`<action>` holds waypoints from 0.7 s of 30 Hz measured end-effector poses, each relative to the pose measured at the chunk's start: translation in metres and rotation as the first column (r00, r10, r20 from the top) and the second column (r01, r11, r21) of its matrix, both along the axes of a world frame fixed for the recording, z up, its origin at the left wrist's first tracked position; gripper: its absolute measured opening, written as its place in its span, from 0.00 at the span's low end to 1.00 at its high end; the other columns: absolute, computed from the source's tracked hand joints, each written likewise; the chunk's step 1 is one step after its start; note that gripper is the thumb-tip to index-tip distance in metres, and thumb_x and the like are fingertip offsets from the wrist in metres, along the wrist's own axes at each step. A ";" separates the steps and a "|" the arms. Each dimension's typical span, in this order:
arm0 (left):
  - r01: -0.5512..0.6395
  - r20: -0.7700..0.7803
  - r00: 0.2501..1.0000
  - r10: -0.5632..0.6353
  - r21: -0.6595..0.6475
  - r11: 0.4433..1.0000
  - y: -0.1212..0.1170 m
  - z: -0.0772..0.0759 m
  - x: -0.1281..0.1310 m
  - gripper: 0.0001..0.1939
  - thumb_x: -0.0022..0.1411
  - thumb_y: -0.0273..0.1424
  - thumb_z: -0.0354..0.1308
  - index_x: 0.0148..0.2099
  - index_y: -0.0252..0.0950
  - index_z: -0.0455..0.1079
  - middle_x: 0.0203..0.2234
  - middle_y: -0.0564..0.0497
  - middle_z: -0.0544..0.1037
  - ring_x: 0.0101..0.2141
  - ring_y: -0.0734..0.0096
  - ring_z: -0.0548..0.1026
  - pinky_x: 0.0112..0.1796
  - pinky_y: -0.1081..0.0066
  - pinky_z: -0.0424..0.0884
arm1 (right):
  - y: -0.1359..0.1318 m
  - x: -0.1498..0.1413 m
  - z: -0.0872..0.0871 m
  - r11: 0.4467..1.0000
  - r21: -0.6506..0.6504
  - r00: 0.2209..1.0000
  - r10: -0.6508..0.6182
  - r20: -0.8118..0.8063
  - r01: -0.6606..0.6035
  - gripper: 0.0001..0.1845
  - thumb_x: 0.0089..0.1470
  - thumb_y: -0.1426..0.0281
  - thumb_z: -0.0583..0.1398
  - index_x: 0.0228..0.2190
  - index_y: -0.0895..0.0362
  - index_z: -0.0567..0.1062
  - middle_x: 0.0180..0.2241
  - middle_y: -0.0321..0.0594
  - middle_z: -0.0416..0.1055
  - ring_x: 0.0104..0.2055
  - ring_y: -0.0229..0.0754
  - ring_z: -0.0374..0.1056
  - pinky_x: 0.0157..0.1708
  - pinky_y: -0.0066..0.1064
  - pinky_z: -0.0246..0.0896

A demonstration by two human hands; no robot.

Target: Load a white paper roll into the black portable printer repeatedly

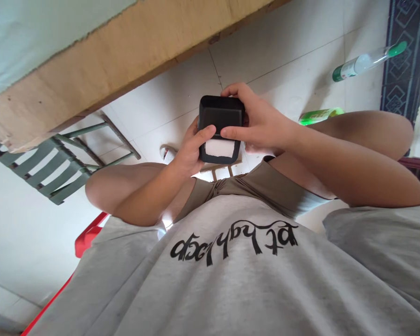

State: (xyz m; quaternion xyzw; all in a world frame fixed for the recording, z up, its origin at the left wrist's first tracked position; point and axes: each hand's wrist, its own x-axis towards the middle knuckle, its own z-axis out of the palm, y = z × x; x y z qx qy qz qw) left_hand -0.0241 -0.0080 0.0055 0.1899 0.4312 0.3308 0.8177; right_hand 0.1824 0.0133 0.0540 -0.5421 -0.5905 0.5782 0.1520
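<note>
A small black box-shaped device [221,115] with a white paper roll [220,148] showing in its open lower part is held over my lap. My left hand [189,149] grips its left side, thumb resting on the front just above the roll. My right hand [262,121] wraps around the top and right side, with a finger laid across the front above the roll. Both hands are closed on the device. I am seated, wearing a grey shirt with black lettering and khaki shorts.
A wooden table edge [101,70] runs across the upper left. A green slatted chair [56,163] stands at left on the white tiled floor. A clear bottle with a green cap [367,60] and another green bottle [320,115] lie at right. My red seat [86,238] shows below left.
</note>
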 end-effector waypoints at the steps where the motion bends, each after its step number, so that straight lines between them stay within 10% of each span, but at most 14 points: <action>1: -0.007 0.001 1.000 0.007 -0.002 1.000 0.000 0.001 0.000 0.29 0.54 0.46 0.80 0.51 0.39 0.77 0.38 0.51 0.82 0.36 0.66 0.80 0.35 0.67 0.79 | 0.000 -0.001 0.002 1.000 0.005 1.000 0.010 0.004 -0.010 0.46 0.53 0.51 0.65 0.66 0.57 0.61 0.59 0.48 0.70 0.57 0.46 0.70 0.51 0.36 0.73; 6: -0.043 0.004 0.999 0.043 -0.021 0.999 0.002 0.008 0.002 0.23 0.57 0.43 0.77 0.50 0.40 0.77 0.39 0.50 0.84 0.38 0.62 0.81 0.38 0.65 0.79 | 0.002 -0.004 0.008 0.994 0.081 0.991 0.070 0.113 -0.079 0.43 0.56 0.55 0.63 0.67 0.58 0.62 0.62 0.50 0.69 0.64 0.50 0.69 0.67 0.46 0.70; 12: -0.144 -0.014 0.989 0.145 -0.205 0.968 0.005 0.017 0.012 0.23 0.78 0.46 0.50 0.50 0.37 0.80 0.44 0.45 0.86 0.45 0.58 0.83 0.49 0.61 0.78 | 0.003 -0.002 0.006 0.959 0.194 0.933 0.133 0.333 -0.206 0.38 0.61 0.56 0.59 0.69 0.56 0.63 0.69 0.52 0.62 0.70 0.54 0.64 0.68 0.47 0.71; 21: -0.113 -0.043 0.994 0.105 -0.251 0.962 0.006 0.010 0.010 0.23 0.79 0.46 0.50 0.47 0.37 0.80 0.42 0.45 0.85 0.44 0.55 0.83 0.49 0.57 0.78 | -0.003 0.002 -0.009 0.895 0.307 0.923 0.228 0.311 -0.325 0.46 0.59 0.53 0.60 0.72 0.60 0.58 0.70 0.57 0.59 0.72 0.59 0.62 0.68 0.53 0.68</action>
